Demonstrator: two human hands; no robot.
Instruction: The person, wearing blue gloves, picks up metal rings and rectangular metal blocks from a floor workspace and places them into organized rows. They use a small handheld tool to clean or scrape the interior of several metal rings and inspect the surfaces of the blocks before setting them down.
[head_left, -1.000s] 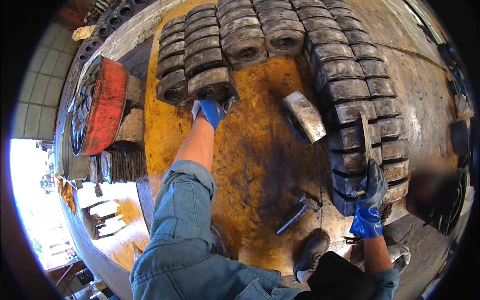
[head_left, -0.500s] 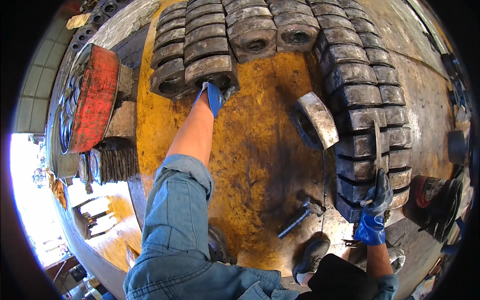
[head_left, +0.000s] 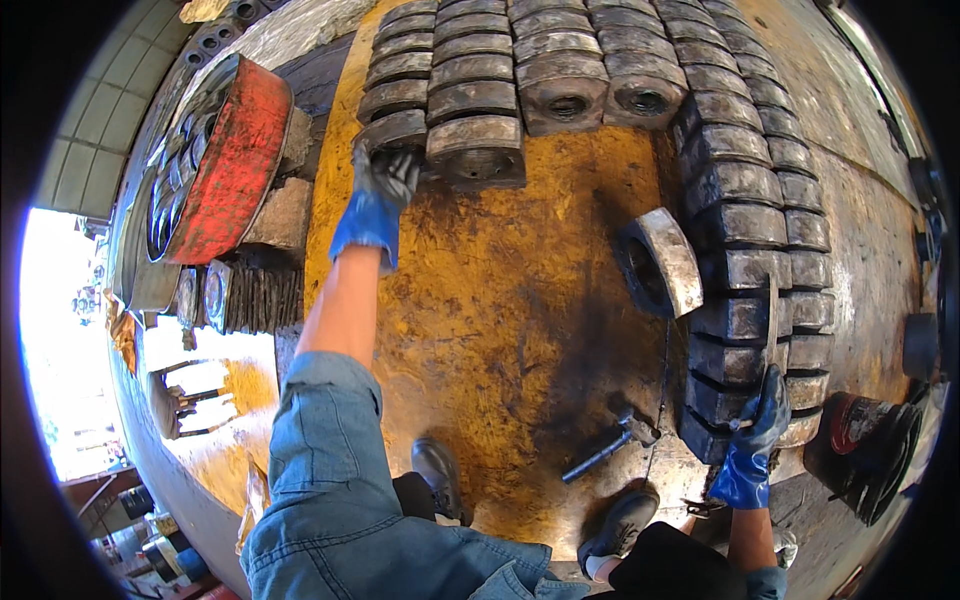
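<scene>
My left hand (head_left: 385,185), in a blue glove with a dark grey palm, is at the front block (head_left: 390,130) of the far-left row. Its thumb lies at the block's left edge, and its bent fingers cover most of the hole in the end face. Beside it, the front block (head_left: 475,160) of the second row shows its hollow end. Over the right-hand rows, my gloved right hand (head_left: 760,425) is closed around a long, flat metal bar (head_left: 772,315). The bar points away from me along the blocks, and a short end sticks out left of the fist.
One loose hollow block (head_left: 660,262) lies tilted left of the right-hand rows. A blue-handled hammer (head_left: 610,445) rests on the stained yellow floor plate (head_left: 480,300) near my shoes. A red round drum (head_left: 232,165) stands left, a dark bucket (head_left: 862,455) right.
My left hand has moved left from the second row's front block to the far-left row's. My right hand still holds the bar. The whole view has shifted slightly.
</scene>
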